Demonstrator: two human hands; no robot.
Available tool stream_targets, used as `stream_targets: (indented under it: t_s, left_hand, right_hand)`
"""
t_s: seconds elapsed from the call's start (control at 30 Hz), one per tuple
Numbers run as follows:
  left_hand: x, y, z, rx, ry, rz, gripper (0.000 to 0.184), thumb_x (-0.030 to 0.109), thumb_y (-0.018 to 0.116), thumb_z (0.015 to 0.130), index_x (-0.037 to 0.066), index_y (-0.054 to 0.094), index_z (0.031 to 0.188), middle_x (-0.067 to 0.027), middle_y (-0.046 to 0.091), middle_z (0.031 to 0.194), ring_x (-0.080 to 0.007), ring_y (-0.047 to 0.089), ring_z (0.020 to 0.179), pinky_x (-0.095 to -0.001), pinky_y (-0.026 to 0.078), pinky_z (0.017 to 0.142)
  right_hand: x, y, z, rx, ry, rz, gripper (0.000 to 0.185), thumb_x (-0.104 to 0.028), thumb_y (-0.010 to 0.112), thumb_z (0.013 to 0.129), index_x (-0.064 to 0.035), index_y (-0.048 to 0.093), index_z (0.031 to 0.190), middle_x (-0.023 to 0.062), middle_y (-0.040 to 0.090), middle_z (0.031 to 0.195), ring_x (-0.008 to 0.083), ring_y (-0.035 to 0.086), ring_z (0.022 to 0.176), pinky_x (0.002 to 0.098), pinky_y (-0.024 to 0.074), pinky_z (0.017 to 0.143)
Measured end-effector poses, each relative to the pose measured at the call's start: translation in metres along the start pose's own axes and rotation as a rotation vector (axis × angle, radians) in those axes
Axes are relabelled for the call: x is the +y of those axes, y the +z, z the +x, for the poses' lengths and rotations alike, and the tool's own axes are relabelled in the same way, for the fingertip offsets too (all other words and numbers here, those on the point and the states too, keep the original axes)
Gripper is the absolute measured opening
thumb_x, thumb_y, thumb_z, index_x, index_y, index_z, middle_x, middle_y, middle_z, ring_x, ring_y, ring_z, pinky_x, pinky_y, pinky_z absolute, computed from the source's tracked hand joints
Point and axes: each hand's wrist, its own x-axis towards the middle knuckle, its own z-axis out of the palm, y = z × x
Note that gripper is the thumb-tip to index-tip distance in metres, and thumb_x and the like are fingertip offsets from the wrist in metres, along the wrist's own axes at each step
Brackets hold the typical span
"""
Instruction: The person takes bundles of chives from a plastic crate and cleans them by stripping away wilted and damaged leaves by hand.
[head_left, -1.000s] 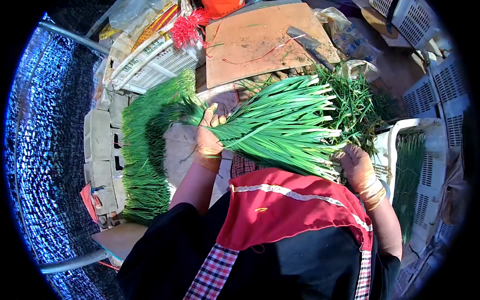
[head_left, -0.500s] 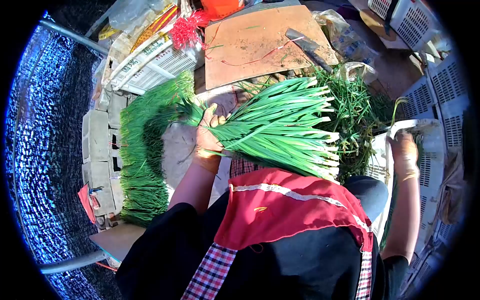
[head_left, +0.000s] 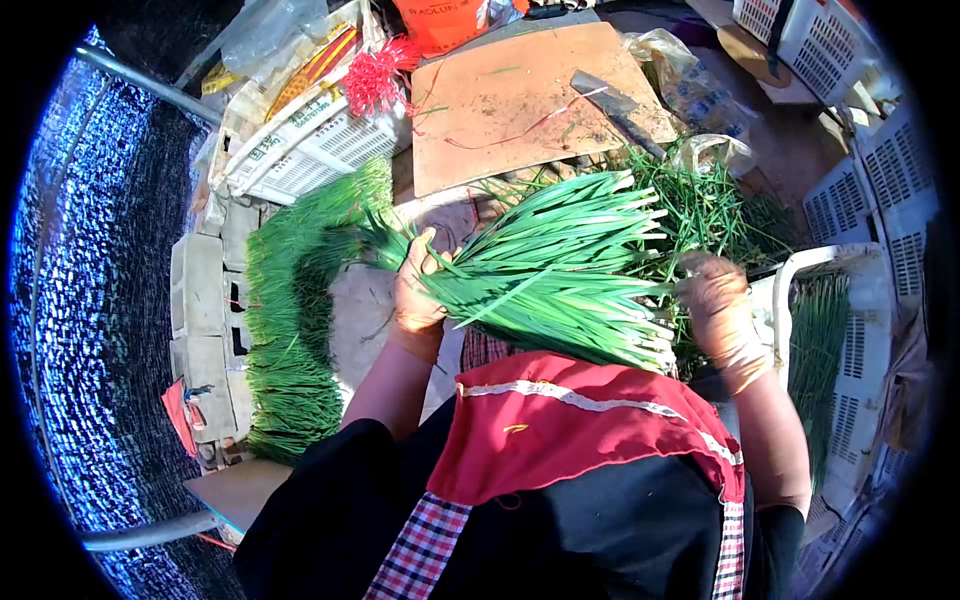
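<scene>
A thick bunch of long green leafy stalks lies across in front of me, its pale cut ends fanned out to the right. My left hand, in an orange-tan glove, is closed round the narrow part of the bunch. My right hand, gloved the same way, is beside the pale ends; its fingers are smeared by motion, and whether they hold anything is unclear. Loose green trimmings lie behind the bunch, near my right hand.
Rows of green stalks stand at the left beside grey blocks. A board with a broad blade on it lies ahead. On the right is a white crate holding more stalks. A red tassel hangs by another crate.
My right hand went out to the right crate's rim, then came back beside the pale ends. My left hand has kept its hold on the bunch. The view has shifted slightly.
</scene>
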Motion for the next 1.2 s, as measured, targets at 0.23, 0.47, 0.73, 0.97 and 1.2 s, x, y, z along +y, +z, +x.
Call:
stream_targets:
  t_s: [0.23,0.47,0.73,0.97,1.2]
  left_hand:
    - [0.000,0.007,-0.001,0.247,-0.011,-0.201,0.030,0.016,0.040,0.090,0.004,0.039,0.118,0.0022,0.037,0.062,-0.0114,0.044,0.059,-0.0380,0.046,0.080]
    - [-0.003,-0.003,0.002,0.241,0.054,0.263,0.028,0.014,0.040,0.090,0.000,0.040,0.115,0.0016,0.036,0.062,-0.0107,0.044,0.059,-0.0354,0.046,0.082]
    - [-0.001,0.008,0.000,0.157,-0.010,0.185,0.050,0.008,0.052,0.080,-0.003,0.034,0.126,0.0015,0.051,0.068,-0.0085,0.053,0.060,-0.0219,0.048,0.058]
    - [0.004,0.035,-0.004,0.276,-0.033,0.191,0.049,0.003,0.048,0.081,-0.003,0.033,0.127,0.0035,0.046,0.061,-0.0066,0.049,0.054,-0.0208,0.047,0.054]
    - [0.004,0.002,-0.003,0.119,-0.060,0.232,0.030,0.018,0.033,0.091,0.012,0.037,0.120,-0.0047,0.043,0.068,-0.0230,0.049,0.075,-0.0426,0.043,0.082]
  right_hand:
    - [0.025,-0.049,-0.024,-0.138,0.284,-0.657,0.049,-0.017,0.068,0.068,-0.0026,0.052,0.112,0.0149,0.060,0.099,0.0249,0.059,0.087,0.0321,0.0452,0.080]
    - [-0.017,0.008,-0.035,-0.286,0.699,0.844,0.026,-0.007,0.061,0.080,0.0014,0.058,0.105,0.0055,0.063,0.096,0.0107,0.055,0.084,0.0225,0.0432,0.078]
    - [-0.035,0.007,-0.036,-0.153,0.559,0.915,0.030,-0.031,0.058,0.083,-0.0017,0.061,0.088,0.0051,0.064,0.080,0.0109,0.057,0.074,0.0241,0.0443,0.071]
    - [-0.038,-0.003,-0.050,-0.323,0.522,1.009,0.050,-0.042,0.061,0.077,0.0006,0.059,0.105,0.0091,0.060,0.103,0.0151,0.055,0.093,0.0265,0.0411,0.084]
    - [-0.010,0.001,-0.053,-0.127,0.438,0.595,0.012,0.000,0.059,0.079,-0.0022,0.063,0.089,0.0078,0.063,0.092,0.0114,0.056,0.088,0.0238,0.0439,0.078]
